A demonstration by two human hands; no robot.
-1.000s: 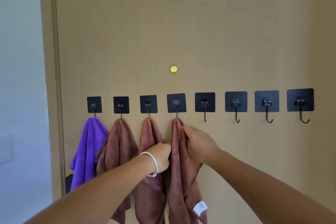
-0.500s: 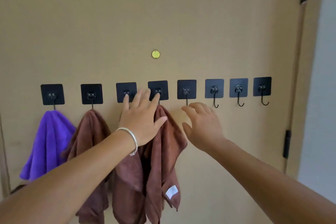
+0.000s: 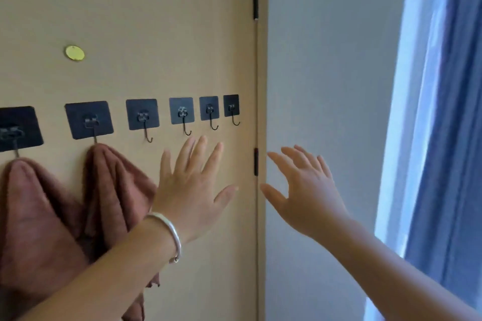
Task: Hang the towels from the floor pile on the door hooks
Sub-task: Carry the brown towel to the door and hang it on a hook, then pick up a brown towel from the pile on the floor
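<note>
Both hands are spread wide and hold nothing, the left hand (image 3: 191, 190) before the door (image 3: 156, 21) below its bare hooks (image 3: 186, 129), the right hand (image 3: 305, 190) beside the door, two brown towels (image 3: 114, 190) hanging on the door's hooks.

two brown towels (image 3: 39, 216) on black hooks (image 3: 90, 122)

Blue curtain (image 3: 448, 112) at right; grey wall (image 3: 326, 86); gold disc (image 3: 74, 53).
</note>
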